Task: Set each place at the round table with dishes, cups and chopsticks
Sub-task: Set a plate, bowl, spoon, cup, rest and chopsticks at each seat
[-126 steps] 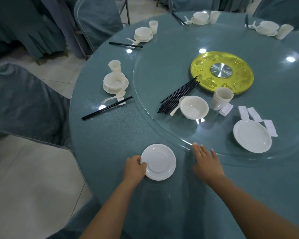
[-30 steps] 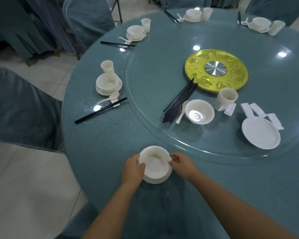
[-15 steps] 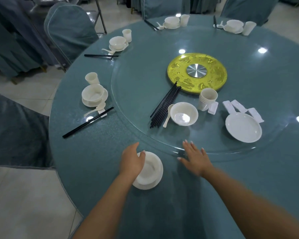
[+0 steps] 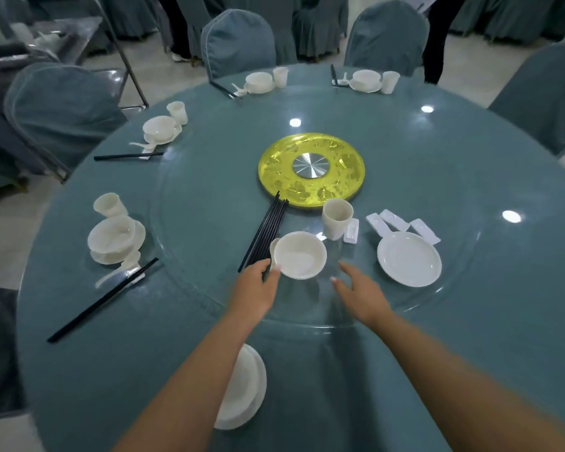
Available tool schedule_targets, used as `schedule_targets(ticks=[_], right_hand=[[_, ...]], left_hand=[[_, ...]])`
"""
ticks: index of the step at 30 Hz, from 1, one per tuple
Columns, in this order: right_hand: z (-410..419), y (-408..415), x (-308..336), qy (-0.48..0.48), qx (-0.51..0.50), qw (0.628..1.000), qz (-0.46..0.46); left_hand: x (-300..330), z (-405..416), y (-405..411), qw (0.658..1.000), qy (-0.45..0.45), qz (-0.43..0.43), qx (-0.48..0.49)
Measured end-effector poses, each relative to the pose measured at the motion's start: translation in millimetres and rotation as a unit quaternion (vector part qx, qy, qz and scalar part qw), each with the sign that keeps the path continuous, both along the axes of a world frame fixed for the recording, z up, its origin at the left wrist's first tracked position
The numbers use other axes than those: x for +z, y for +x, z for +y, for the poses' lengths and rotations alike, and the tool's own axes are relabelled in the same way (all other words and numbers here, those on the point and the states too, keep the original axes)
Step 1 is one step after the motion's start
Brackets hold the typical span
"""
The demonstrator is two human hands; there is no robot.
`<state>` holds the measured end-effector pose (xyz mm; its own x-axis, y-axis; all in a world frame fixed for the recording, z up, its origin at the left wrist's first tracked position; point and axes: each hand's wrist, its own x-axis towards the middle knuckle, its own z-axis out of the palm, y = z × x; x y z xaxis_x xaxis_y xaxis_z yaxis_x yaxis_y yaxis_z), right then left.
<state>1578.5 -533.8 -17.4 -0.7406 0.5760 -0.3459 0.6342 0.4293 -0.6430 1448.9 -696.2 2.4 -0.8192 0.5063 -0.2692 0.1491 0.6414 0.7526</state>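
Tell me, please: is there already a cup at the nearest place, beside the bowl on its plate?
No, the bowl on its plate stands alone at the near edge, and the stacked cups are on the glass turntable.
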Motion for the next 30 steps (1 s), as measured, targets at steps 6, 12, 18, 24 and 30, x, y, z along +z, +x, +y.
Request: schedule_targets(ticks=[6, 12, 18, 24, 30], right_hand=[[50, -23, 6, -0.092, -0.14, 0.981, 0.1], [76, -45, 3, -0.113, -0.152, 0.974, 0.125], [93, -56, -6, -0.146, -0.115, 0.971, 0.15], [97, -60, -9, -0.187, -0.129, 0.956, 0.184], [93, -63, -11, -0.213, -0.128, 0.944, 0.218]], left_hand=[[7, 69, -30, 1.0, 0.004, -0.018, -0.017], [2, 124, -48, 0.995, 0.018, -0.093, -0.041], [-12, 168, -54, 0.973, 0.07, -0.218, 0.027], [-17, 178, -50, 0.978, 0.092, -0.187, 0.003], [-13, 179, -41, 0.981, 0.112, -0.16, -0.003]])
